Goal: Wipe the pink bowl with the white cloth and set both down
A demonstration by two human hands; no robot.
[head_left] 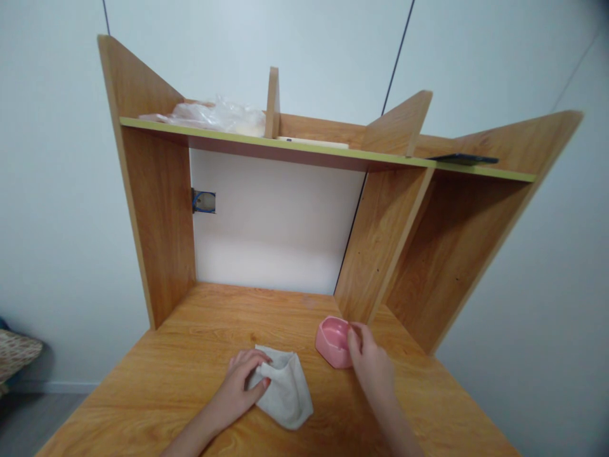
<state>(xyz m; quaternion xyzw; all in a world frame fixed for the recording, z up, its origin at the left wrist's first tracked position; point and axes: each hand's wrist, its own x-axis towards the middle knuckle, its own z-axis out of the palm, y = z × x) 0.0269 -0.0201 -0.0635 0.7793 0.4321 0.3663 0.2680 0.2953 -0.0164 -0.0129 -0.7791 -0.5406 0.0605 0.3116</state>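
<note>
My left hand (242, 381) rests on the wooden desk (181, 362) with its fingers pinched on the near-left edge of a white cloth (288, 393), which lies crumpled flat in front of me. My right hand (368, 362) reaches to a small pink bowl (333, 339) just right of the cloth; thumb and fingers grip its right rim. The bowl stands upright on the desk close to the foot of the wooden divider (380, 235).
A hutch stands on the desk's back, with a shelf (266, 143) overhead. On the shelf lie a clear plastic bag (214, 116) at left and a dark flat device (464, 158) at right. A wall socket (203, 202) shows at back left.
</note>
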